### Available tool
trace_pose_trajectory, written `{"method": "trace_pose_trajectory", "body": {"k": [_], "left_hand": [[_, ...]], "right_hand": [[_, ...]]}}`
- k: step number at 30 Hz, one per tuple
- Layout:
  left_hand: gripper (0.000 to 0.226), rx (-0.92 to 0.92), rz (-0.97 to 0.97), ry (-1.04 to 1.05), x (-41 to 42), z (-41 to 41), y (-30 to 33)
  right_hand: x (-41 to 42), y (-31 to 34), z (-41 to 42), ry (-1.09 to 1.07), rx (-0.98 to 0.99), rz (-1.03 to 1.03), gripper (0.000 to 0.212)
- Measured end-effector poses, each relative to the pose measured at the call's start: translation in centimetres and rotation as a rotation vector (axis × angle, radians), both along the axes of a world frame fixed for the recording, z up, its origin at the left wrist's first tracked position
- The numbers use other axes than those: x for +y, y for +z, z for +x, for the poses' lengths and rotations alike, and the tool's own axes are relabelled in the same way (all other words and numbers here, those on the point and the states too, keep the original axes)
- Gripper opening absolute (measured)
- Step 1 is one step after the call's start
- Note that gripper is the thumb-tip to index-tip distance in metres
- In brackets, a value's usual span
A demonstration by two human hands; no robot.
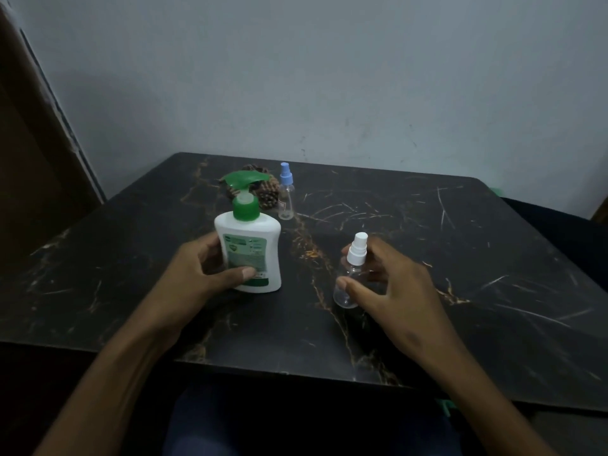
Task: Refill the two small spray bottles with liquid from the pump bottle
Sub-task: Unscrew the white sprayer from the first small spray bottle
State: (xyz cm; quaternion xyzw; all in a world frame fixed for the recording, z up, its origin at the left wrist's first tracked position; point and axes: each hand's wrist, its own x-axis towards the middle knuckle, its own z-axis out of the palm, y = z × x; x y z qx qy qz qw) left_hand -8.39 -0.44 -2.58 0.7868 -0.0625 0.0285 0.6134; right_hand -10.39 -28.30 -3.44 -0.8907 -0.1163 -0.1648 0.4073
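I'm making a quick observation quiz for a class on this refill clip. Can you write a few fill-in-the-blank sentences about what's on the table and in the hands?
1. The left hand holds the white pump bottle, whose pump top is ____ in colour.
2. The right hand has its grip on the clear spray bottle with the ____ cap.
3. The other spray bottle, standing untouched farther back on the dark table, has a ____ cap.

Missing words: green; white; blue

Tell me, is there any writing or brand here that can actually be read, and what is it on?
None can be read.
Pump bottle: a green and white label with a shield logo, print too blurred.
Two spray bottles, white-topped and blue-topped: no writing visible.
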Motion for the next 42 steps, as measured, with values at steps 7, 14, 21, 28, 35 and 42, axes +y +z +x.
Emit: {"method": "trace_pose_trajectory", "body": {"k": [7,14,21,28,35,42], "left_hand": [[0.062,-0.316,0.093,0.391,-0.6,-3.2,0.0],[0.035,-0.555,0.215,0.28,-10.7,-6.5,-2.6],[0.052,-0.348,0.368,0.145,-14.7,-3.4,-3.3],[0.035,-0.239,0.374,0.037,-13.8,-2.7,-2.8],[0.043,-0.225,0.327,0.01,-13.3,-2.3,-3.5],[0.042,-0.237,0.307,0.015,-13.4,-1.9,-4.1]], "right_hand": [[-1.1,1.0,-0.8,0.017,-0.025,-0.033,0.049],[-1.0,5.4,0.0,-0.121,-0.148,-0.432,0.054],[1.0,6.7,0.9,-0.147,-0.076,-0.726,0.034],[0.6,6.6,1.1,-0.077,-0.076,-0.638,0.027],[0.6,7.1,1.1,-0.059,-0.034,-0.638,0.021],[0.4,7.1,1.4,-0.027,-0.096,-0.659,0.02]]}}
